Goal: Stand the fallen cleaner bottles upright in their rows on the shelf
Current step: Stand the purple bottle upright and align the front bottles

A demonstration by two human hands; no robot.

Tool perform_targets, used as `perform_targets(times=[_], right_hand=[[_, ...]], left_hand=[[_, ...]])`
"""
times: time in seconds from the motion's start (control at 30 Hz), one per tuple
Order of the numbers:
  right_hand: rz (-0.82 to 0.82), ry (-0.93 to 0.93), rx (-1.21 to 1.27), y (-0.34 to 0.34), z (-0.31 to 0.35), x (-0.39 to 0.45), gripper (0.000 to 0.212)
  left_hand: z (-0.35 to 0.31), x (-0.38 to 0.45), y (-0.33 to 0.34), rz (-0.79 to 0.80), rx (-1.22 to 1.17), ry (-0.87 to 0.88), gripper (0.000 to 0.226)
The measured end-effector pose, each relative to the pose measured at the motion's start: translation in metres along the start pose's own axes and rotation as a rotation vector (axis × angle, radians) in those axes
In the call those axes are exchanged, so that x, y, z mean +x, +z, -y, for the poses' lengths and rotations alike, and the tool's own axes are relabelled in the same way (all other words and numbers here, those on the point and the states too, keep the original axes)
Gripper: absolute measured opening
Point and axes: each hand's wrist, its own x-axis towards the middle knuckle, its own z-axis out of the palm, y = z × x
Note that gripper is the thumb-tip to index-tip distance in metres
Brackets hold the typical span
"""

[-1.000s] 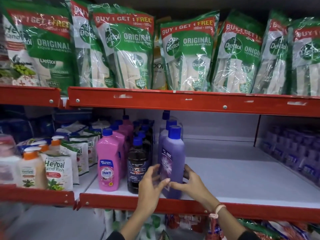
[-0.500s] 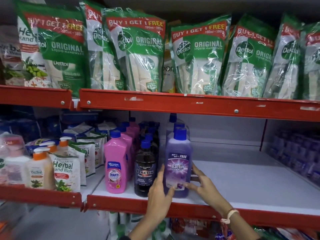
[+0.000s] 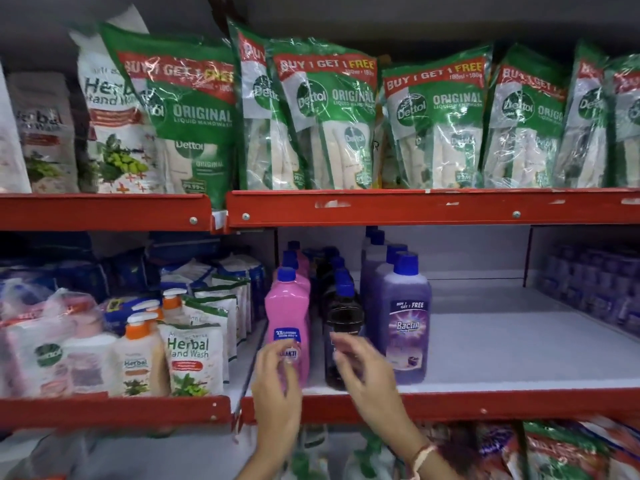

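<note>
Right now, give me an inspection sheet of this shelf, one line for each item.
Surface: white shelf board behind a red front rail; its right part is bare.
Job's things: pink bottle, dark bottle and purple bottle stand upright at the front of three rows; no fallen bottle seen.
Clutter: herbal hand wash pouches and pump bottles in the left bay.
Grippers: left hand in front of the pink bottle, right hand in front of the dark bottle; both blurred, grip unclear.
Cables: nothing seen.
Surroundings: green handwash packs on the shelf above.
</note>
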Motion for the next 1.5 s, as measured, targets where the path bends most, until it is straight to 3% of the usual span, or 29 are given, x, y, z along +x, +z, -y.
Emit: perform_targets(times=[0.07, 0.13, 0.23, 0.47, 0.57, 0.7, 0.83, 0.9, 0.97, 1.03, 1.1, 1.17, 1.27, 1.37, 1.5], right_hand=[[0.166, 0.139, 0.079, 0.023, 0.013, 0.003, 0.048], [0.261, 0.224, 0.092, 0.039, 0.018, 0.009, 0.062], [0.330, 0.302, 0.124, 0.049, 0.018, 0.019, 0.061], [0.310, 0.358, 0.126, 0.051, 0.022, 0.013, 0.050], [0.315, 0.367, 0.136, 0.045, 0.026, 0.009, 0.050], [0.328, 0.359, 0.123, 0.040, 0.029, 0.003, 0.050], [0.364, 0.348, 0.157, 0.033, 0.031, -0.003, 0.051], [0.286, 0.339, 0.117, 0.026, 0.027, -0.008, 0.047], [0.063, 0.342, 0.041, 0.014, 0.019, -0.015, 0.035], [-0.136, 0.337, -0.032, -0.002, 0.010, -0.018, 0.027], [-0.191, 0.356, -0.091, -0.013, -0.001, -0.016, 0.030], [-0.104, 0.392, -0.093, -0.021, -0.013, -0.008, 0.041], [0.126, 0.423, 0.012, -0.019, -0.019, 0.004, 0.060], [0.232, 0.460, 0.096, -0.015, -0.020, 0.013, 0.068], [0.246, 0.473, 0.132, -0.020, -0.021, 0.012, 0.066]], left_hand=[[0.004, 0.012, -0.010, 0.027, -0.030, -0.078, 0.033], [0.005, 0.023, -0.014, 0.120, -0.044, -0.175, 0.053], [0.005, 0.033, -0.016, 0.291, -0.104, -0.266, 0.067], [0.006, 0.025, -0.042, 0.427, -0.111, -0.304, 0.047], [0.000, 0.020, -0.050, 0.430, -0.075, -0.325, 0.050], [-0.012, 0.012, -0.058, 0.455, -0.065, -0.309, 0.030], [-0.015, 0.005, -0.059, 0.426, 0.026, -0.252, 0.051], [-0.014, -0.004, -0.056, 0.248, 0.114, -0.221, 0.060], [-0.020, -0.012, -0.050, 0.074, 0.122, -0.108, 0.051], [-0.027, -0.020, -0.038, 0.070, 0.083, 0.023, 0.034], [-0.034, -0.025, -0.021, 0.188, 0.094, 0.108, 0.029], [-0.040, -0.029, 0.000, 0.347, 0.108, 0.094, 0.040], [-0.045, -0.028, 0.025, 0.545, 0.064, -0.144, 0.070], [-0.050, -0.013, 0.035, 0.560, -0.008, -0.357, 0.074], [-0.054, -0.005, 0.033, 0.516, -0.100, -0.368, 0.072]])
